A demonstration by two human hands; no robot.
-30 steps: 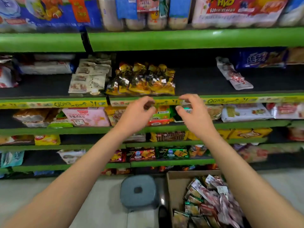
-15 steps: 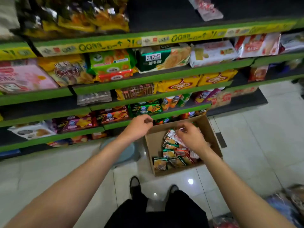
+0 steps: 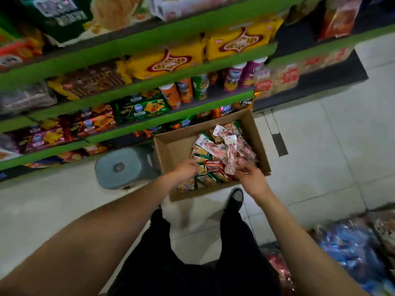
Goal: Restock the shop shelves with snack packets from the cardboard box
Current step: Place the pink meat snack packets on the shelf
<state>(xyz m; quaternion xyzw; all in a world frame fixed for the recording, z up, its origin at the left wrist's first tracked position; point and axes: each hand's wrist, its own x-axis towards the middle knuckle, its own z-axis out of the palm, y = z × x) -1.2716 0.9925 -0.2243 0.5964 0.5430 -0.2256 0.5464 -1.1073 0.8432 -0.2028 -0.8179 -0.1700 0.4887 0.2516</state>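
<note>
An open cardboard box (image 3: 171, 146) sits on the floor in front of the green shelves (image 3: 147, 123). Inside it lie green and orange snack packets (image 3: 208, 179) and clear packets with red contents (image 3: 234, 151). My left hand (image 3: 186, 170) is down in the box over the green packets, motion-blurred, so its hold is unclear. My right hand (image 3: 253, 181) is at the box's near right corner, and its loosely spread fingers touch the clear red packets.
A grey plastic stool (image 3: 121, 167) stands just left of the box, against the bottom shelf. The lower shelves hold biscuit packs and crisp tubes (image 3: 186, 90). Bagged goods (image 3: 350, 242) lie on the floor at the right. My shoe (image 3: 236, 197) is beside the box's near edge.
My view has dropped from the upper shelf to the floor. Both hands came down from the shelf edge into the box and now reach the packets.
</note>
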